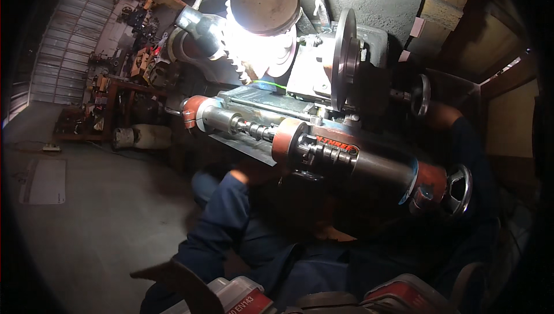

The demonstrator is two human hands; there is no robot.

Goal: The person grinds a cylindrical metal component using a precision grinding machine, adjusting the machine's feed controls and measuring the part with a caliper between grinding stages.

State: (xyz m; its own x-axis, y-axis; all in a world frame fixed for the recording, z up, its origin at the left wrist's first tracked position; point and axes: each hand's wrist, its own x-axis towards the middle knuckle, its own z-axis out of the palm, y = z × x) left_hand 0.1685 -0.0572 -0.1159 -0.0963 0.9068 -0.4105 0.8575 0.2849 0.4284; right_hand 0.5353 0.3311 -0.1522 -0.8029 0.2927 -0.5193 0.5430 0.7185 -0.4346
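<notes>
Machine sits centre frame, running from upper left to lower right. Lamp hangs above its upper left part, just behind the geared wheel. Round disc plate stands upright right of the lamp, small handwheel further right. Larger handwheel at the machine's lower right end. Left forearm sleeve reaches in under the machine from below; hand hidden. Workbench with clutter far left, behind. Sack on floor before the bench. Flat mat on the floor at left.
</notes>
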